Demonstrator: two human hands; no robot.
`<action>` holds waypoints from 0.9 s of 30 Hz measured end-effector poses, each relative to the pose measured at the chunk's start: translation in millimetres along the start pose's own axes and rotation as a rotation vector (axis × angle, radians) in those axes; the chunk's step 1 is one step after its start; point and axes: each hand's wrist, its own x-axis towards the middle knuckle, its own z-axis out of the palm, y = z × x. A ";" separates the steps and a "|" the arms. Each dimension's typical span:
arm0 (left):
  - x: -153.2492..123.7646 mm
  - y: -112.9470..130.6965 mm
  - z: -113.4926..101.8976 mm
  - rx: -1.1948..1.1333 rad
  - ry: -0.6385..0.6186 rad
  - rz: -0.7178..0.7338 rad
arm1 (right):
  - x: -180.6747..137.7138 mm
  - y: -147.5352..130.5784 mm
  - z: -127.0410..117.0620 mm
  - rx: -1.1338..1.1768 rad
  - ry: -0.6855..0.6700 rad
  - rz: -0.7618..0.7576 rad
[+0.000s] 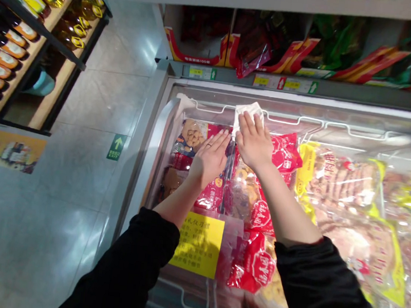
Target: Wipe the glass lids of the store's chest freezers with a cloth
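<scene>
Supermarket chest freezer point(160, 139) with a clear lid, seen from above by the person leaning over it. Grey tiled floor point(74, 179) lies to the left, beside one wooden shelf unit point(60, 89) of bottles, at least six with orange labels. Four open display boxes point(200, 59) show beyond the freezer; "100年" can be read on the leftmost. Two black sleeves point(124, 263) reach across the lid. Beneath it, at least two yellow-edged bags point(342, 178) of sliced meat lie to the right of red bags point(258, 262), on which three white-lettered emblems show, too blurred to read. One yellow notice point(199, 241) is headed "礼仪习惯", its start covered. The left hand point(210, 157) rests flat on the lid, fingers extended, grasping nothing. The right hand point(254, 142) is also flat, its fingers over one white cloth point(245, 109) near the lid's far edge. One green floor sign point(117, 147) reads "EXIT" under an arrow. One ring point(209, 145) circles a left finger.
</scene>
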 end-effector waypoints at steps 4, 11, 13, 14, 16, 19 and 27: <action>2.2 1.6 -4.8 -0.010 -0.030 -0.024 | 34.5 2.0 0.2 -0.019 -0.009 -0.033; 9.1 -31.0 -35.6 0.013 -0.177 0.057 | 32.7 7.6 6.4 0.007 0.021 0.116; 7.7 -49.0 -48.4 0.073 -0.236 0.112 | 26.2 -12.0 12.2 0.009 0.015 0.109; 6.4 -57.1 -53.3 0.102 -0.272 0.143 | 25.7 -24.3 14.9 0.002 -0.001 0.083; 2.9 -68.9 -58.2 0.147 -0.325 0.190 | 31.0 -48.4 18.4 -0.017 -0.035 0.022; -2.6 -74.1 -55.6 0.184 -0.308 0.201 | 47.7 -66.9 17.8 -0.025 -0.049 -0.026; -7.7 -72.0 -48.4 0.206 -0.283 0.214 | 31.2 -33.6 14.5 -0.013 0.041 0.101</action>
